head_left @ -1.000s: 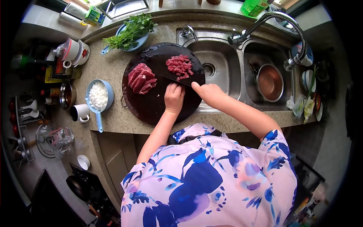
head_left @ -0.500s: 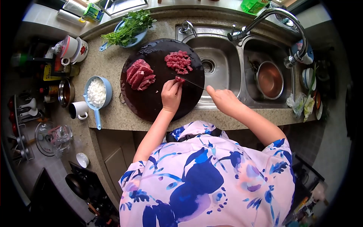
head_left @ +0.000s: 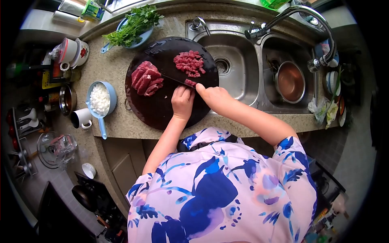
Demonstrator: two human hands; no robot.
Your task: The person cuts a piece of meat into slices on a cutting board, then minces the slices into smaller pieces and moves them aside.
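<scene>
A round dark cutting board [head_left: 150, 113] carries raw red meat. Thick meat slices [head_left: 146, 79] lie in a pile on its left, and diced meat [head_left: 189, 63] is heaped at the upper right. My right hand [head_left: 212, 97] grips a knife [head_left: 174, 78], its blade pointing left across the board. Just beyond the blade, near the handle, is a small meat piece [head_left: 190, 82]. My left hand [head_left: 182, 101] rests on the board close behind the blade, fingers bent and pressed together; whatever is under the fingertips is hidden.
Left of the board stands a blue handled strainer [head_left: 113, 99] of chopped white pieces, beside a white mug [head_left: 84, 118]. Leafy greens [head_left: 133, 28] fill a blue bowl behind. On the right, a double sink [head_left: 239, 87] holds a metal bowl [head_left: 290, 82] under a curved faucet [head_left: 324, 28].
My right hand has moved left with the knife, whose blade now reaches toward the meat slices. The small meat piece lies beyond the blade instead of at my left fingertips.
</scene>
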